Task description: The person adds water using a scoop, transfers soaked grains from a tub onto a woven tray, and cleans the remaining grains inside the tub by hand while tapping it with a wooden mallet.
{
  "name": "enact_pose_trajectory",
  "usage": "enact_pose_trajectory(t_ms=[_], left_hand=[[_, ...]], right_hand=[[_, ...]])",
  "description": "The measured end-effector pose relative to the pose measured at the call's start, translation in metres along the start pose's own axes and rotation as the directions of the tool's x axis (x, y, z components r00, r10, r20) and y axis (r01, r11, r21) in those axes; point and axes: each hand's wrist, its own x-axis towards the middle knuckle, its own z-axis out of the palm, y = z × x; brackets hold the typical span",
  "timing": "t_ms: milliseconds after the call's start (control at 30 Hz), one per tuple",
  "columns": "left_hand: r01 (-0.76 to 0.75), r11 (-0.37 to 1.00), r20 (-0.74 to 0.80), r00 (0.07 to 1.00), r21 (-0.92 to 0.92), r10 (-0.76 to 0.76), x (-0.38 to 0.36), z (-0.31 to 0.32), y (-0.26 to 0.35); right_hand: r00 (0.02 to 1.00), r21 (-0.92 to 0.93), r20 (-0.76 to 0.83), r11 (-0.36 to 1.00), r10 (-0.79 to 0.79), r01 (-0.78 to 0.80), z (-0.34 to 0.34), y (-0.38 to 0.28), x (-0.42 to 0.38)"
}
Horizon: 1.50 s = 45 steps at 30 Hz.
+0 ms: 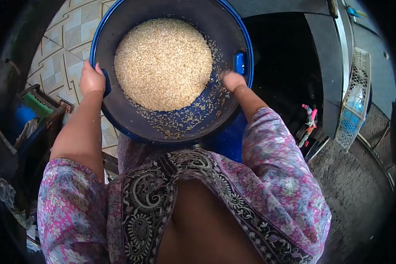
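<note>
A wide, round tub (105,28) with a blue rim and a dark inside is in front of me, near my body. A large heap of pale, rice-like grain (163,64) lies in it, with loose grains scattered over the wall nearest me and on the right. My left hand (93,79) is closed around the left side of the rim, at the handle. Inside the right wall, just below the blue right handle (240,64), is my right hand (232,81). Its fingers are smeared by motion, so whether they hold grain cannot be made out.
Patterned floor tiles (81,26) show at the left. A white lattice basket (354,101) with bluish contents stands at the right. Near it lie several brushes or pens (310,119) with pink and orange parts. A wooden box (42,103) with green and blue things is at the far left.
</note>
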Motion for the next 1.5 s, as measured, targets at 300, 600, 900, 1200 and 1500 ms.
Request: enact_pose_trajectory(t_ms=[300,600,900,1200,1500], left_hand=[[0.023,0.998,0.030,0.999,0.065,-0.025,0.004,0.002,-0.001],[-0.006,0.998,-0.001,1.000,0.061,0.006,0.002,0.002,-0.003],[-0.016,0.998,0.016,1.000,0.067,0.015,0.002,0.001,-0.004],[-0.020,0.998,-0.016,1.000,0.055,0.021,0.001,0.003,-0.007],[-0.066,0.998,-0.021,0.998,0.014,0.066,-0.001,0.000,-0.006]], right_hand=[[0.873,-0.032,-0.377,0.938,0.309,-0.346,0.023,0.000,-0.025],[0.938,-0.130,0.215,0.960,0.270,-0.247,0.036,-0.033,-0.032],[0.877,0.299,0.387,0.861,0.284,-0.410,0.127,-0.095,0.005],[0.932,0.008,-0.170,0.947,0.319,-0.322,0.086,0.000,0.087],[0.975,0.572,0.197,0.820,-0.101,-0.030,0.178,-0.043,0.115]])
